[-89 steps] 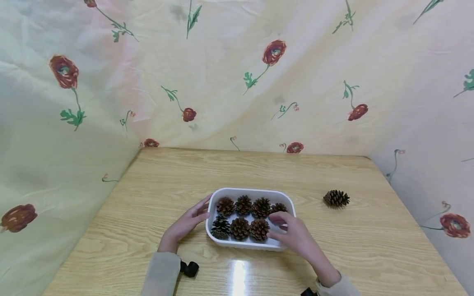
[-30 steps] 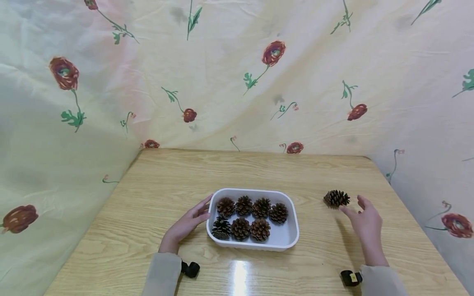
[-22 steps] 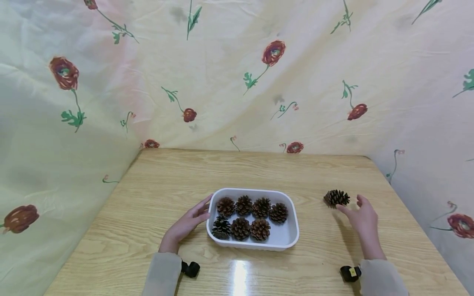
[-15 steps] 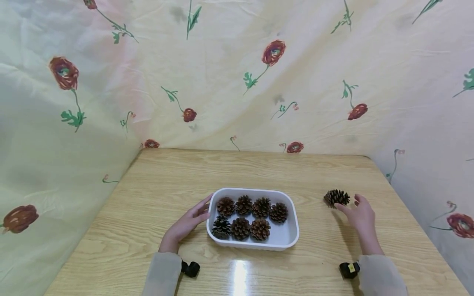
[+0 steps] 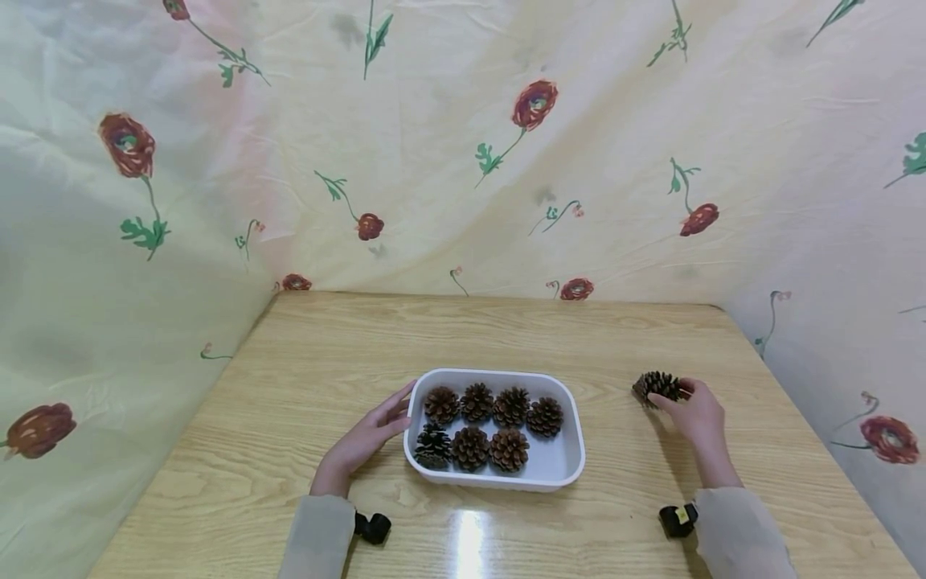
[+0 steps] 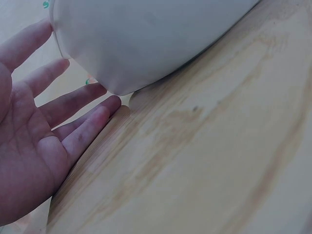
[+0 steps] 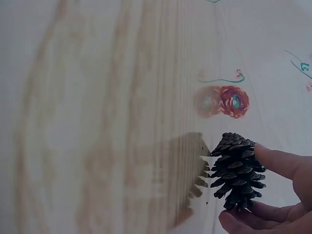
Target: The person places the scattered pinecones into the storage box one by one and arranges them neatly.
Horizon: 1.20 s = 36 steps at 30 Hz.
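Note:
On the table's right side, my right hand point(image 5: 696, 414) pinches a brown pine cone point(image 5: 654, 388) lying on its side. In the right wrist view, the thumb lies against one side of the pine cone point(image 7: 236, 170) while the other fingers curl near its end. A white rectangular tray point(image 5: 567, 462) stands at the middle, with several pine cones point(image 5: 470, 447) in two rows. My left hand point(image 5: 365, 438) rests at the tray's left end. Its fingers are extended, with fingertips right at the tray's outer wall point(image 6: 146, 44) in the left wrist view.
The wooden table point(image 5: 347, 346) carries the tray and the lone pine cone. A flowered cloth point(image 5: 434, 145) hangs behind it and along both sides. Black cameras point(image 5: 678, 521) are strapped at the wrists.
My right hand has left the tray, moved right, and closed leftward onto the lone pine cone. The left hand and the tray have stayed in place.

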### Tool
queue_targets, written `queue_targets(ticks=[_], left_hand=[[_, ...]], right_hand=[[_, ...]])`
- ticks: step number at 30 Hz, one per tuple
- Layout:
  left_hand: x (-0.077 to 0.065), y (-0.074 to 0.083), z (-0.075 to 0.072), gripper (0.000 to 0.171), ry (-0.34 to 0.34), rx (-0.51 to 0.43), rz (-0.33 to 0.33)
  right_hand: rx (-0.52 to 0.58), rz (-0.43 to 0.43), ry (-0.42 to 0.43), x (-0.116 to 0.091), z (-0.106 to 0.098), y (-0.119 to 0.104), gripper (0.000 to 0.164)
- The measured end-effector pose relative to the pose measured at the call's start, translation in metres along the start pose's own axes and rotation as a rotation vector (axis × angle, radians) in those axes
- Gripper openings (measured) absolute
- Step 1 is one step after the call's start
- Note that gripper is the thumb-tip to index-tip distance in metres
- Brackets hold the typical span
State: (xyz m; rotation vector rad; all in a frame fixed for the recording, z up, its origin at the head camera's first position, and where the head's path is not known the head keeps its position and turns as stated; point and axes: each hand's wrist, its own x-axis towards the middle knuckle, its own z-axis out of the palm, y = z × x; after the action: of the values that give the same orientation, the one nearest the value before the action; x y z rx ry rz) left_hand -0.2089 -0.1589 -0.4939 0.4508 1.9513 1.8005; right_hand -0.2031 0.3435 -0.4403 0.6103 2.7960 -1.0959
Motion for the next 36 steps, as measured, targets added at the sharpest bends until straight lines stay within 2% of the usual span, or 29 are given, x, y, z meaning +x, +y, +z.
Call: queue_targets(ticks=[8, 15, 23, 33, 36], left_hand=[[-0.0011, 0.0030, 0.0008, 0.063, -0.005, 0.006, 0.009], [-0.0006, 0.0009, -0.0002, 0.063, -0.002, 0.014, 0.003], [0.0000, 0.0009, -0.0001, 0.063, 0.000, 0.010, -0.002], [0.0004, -0.0001, 0.0013, 0.060, 0.019, 0.047, 0.009], [0.0009, -0.0003, 0.0008, 0.061, 0.013, 0.032, 0.002]], right_hand=[[-0.040, -0.017, 0.036, 0.0034, 0.0012, 0.0024, 0.070], [-0.009, -0.039, 0.094, 0.0022, 0.0004, 0.0041, 0.057], [-0.006, -0.040, 0.128, 0.0020, 0.0014, 0.0062, 0.054], [-0.012, -0.058, 0.175, 0.0011, 0.0015, 0.0066, 0.041], [-0.016, -0.061, 0.174, 0.0006, 0.0014, 0.0068, 0.038]])
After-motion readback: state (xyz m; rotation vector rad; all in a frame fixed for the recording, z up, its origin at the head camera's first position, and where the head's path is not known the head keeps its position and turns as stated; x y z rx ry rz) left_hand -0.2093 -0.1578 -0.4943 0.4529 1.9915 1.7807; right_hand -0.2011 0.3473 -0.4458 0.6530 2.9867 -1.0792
